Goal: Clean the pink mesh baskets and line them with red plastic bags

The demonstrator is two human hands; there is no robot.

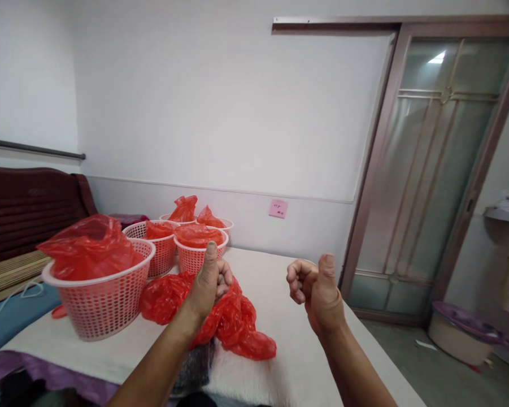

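My left hand [211,281] is raised over a crumpled red plastic bag [246,328], thumb pointing up and fingers curled in, with nothing seen in it. To the right, my right hand [317,288] hovers above the white tabletop [292,345] in a like pose, thumb up, fingers curled and holding nothing visible. A large pink perforated basket [101,305] with a red bag [95,249] in it stands at the left. Behind are several smaller baskets, among them a front one [190,259], also with red bags inside.
A dark wooden headboard [29,212] and a blue surface [21,314] lie at the left. A pink note [278,208] is on the wall. At the right are a sliding glass door [432,169] and a floor tub [457,339]. Dark fuzzy material [195,367] sits at the near edge.
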